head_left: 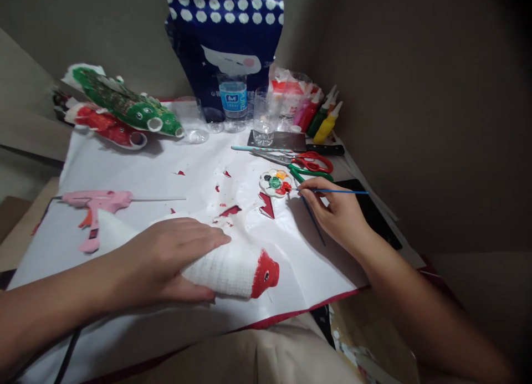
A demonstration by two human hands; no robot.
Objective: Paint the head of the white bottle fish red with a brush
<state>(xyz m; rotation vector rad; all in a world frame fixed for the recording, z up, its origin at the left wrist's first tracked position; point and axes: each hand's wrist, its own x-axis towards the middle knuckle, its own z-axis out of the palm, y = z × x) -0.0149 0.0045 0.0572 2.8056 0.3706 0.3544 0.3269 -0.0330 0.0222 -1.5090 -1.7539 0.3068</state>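
My left hand [183,256] is wrapped over a white fish figure [233,270] lying on the table, thumb on the near side and fingers across the top. The figure's head end is painted red and has an eye; its rear is partly behind my hand and arm. Between the fingertips of my right hand [332,206] is a thin blue paintbrush [349,192], its tip at the red paint of a flower-shaped palette [266,183]. Green, black and orange paint also sit in that palette. Another blue brush [312,220] lies beneath my right hand.
A pink glue gun [100,198] lies at left. Behind stand green [124,101] and red [103,126] painted fish, a water bottle [235,101], clear cups and paint bottles [328,123]. Red-handled scissors [313,162] and a knife [324,149] lie past the palette. Red scraps [266,205] dot the paper.
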